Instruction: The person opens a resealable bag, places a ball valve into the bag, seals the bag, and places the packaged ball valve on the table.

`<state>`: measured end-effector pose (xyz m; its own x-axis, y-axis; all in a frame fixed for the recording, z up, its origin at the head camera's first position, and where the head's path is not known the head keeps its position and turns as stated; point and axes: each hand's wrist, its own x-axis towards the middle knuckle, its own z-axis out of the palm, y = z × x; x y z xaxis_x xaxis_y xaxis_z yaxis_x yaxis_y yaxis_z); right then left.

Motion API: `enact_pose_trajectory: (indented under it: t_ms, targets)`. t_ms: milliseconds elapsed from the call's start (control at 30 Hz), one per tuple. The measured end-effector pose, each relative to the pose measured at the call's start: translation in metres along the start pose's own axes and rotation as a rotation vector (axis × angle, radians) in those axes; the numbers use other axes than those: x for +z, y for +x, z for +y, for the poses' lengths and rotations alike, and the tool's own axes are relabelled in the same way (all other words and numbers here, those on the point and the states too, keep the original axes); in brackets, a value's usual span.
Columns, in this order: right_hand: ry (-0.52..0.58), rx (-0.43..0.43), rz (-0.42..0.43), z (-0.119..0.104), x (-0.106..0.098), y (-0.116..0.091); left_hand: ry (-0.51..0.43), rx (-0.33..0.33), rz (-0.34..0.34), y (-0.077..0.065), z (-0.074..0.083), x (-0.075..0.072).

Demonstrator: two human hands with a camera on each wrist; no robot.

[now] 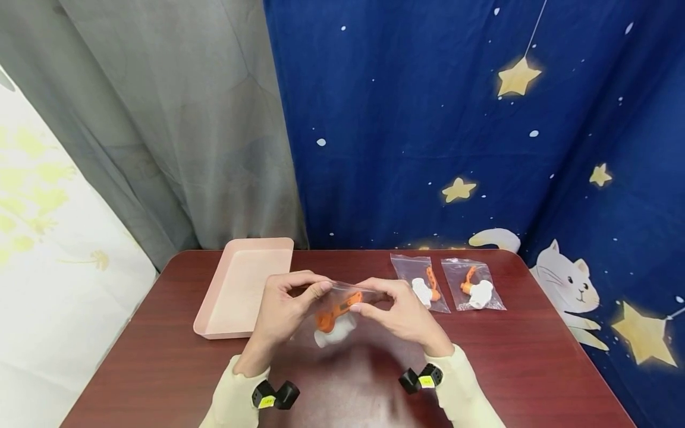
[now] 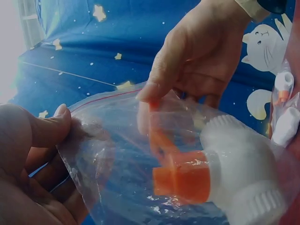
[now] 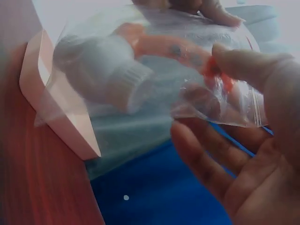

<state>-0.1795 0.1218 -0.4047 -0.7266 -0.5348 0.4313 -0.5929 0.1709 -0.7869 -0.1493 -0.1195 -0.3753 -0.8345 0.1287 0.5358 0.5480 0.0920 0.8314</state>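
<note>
A clear zip bag (image 2: 117, 154) is held up over the table between both hands. Inside it lies a white plastic valve (image 2: 243, 161) with an orange lever handle (image 2: 185, 180). My left hand (image 1: 283, 306) pinches one top corner of the bag between thumb and fingers. At the other end of the bag's mouth, my right hand (image 1: 401, 312) grips it, thumb pressing the film over the tip of the orange lever. The white body hangs low in the bag, away from the fingers. A red line runs along the bag's top edge in the left wrist view.
A shallow pink tray (image 1: 214, 297) stands on the dark red table (image 1: 155, 356), left of the hands. To the right lie two more zip bags, a nearer one (image 1: 441, 303) and another (image 1: 495, 300), each with a white and orange valve. Curtains (image 1: 374, 119) hang behind the table.
</note>
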Motion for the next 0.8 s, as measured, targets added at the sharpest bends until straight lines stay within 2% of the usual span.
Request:
enact_pose_trajectory:
  t_ms: [133, 300, 433, 500, 667, 800]
  targets:
    - [0.025, 0.012, 0.04, -0.002, -0.002, 0.0, -0.013, -0.064, 0.008, 0.002, -0.002, 0.002]
    - [-0.005, 0.025, 0.1, -0.004, -0.006, -0.003, -0.014, -0.099, -0.027, 0.003, -0.007, 0.002]
    - [-0.016, 0.032, 0.153, -0.003, -0.009, -0.004, -0.011, -0.12, -0.095, 0.004, -0.014, 0.0]
    - [-0.001, 0.049, 0.183, -0.002, -0.011, -0.004, 0.006, -0.152, -0.133, 0.005, -0.017, -0.001]
    - [0.049, 0.101, 0.262, 0.002, -0.019, -0.003, 0.086, -0.272, -0.249, 0.004, -0.029, 0.0]
    - [0.011, 0.175, 0.349, 0.005, -0.027, -0.003, 0.093, -0.355, -0.3, 0.0, -0.042, 0.006]
